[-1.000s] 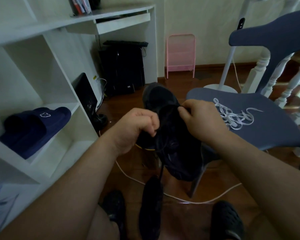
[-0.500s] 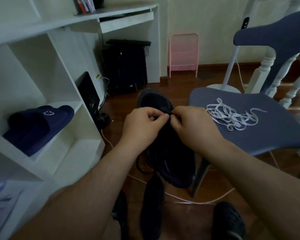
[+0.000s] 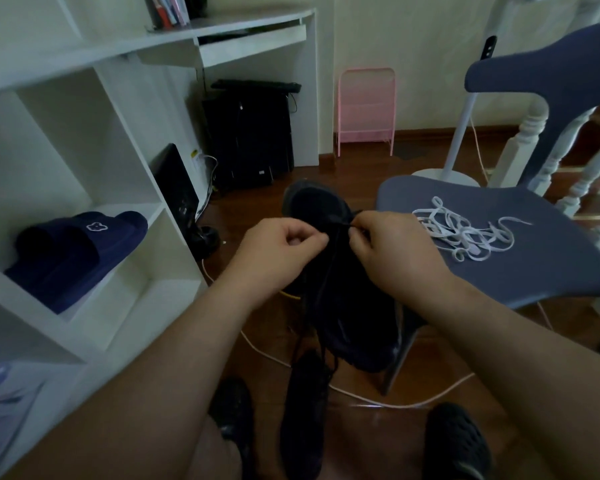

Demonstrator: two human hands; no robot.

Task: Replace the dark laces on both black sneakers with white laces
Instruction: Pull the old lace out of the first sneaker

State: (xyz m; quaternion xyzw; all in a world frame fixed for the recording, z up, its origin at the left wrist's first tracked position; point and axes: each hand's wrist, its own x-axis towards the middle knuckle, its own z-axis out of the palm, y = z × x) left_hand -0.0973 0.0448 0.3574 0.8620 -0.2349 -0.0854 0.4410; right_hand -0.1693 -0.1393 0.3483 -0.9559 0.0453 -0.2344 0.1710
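A black sneaker [image 3: 347, 306] is held up in front of me, toe pointing away. My left hand [image 3: 278, 251] and my right hand [image 3: 392, 251] are both on its upper, fingers curled, each pinching the dark lace [image 3: 340, 223] near the toe end. Loose dark lace hangs down below the shoe. The second black sneaker [image 3: 305, 414] stands on the floor between my feet. A tangle of white laces [image 3: 465, 233] lies on the seat of the blue chair [image 3: 541, 265] to the right.
A white shelf unit [image 3: 84, 202] stands at the left with a navy slipper [image 3: 73, 251] in one cubby. A white cable [image 3: 361, 396] crosses the wooden floor. A black computer tower, a pink rack and a fan stand are farther back.
My hands moved together onto the shoe's upper near the toe and now pinch the lace close to each other. The view shifted slightly, with the sneaker held a little lower.
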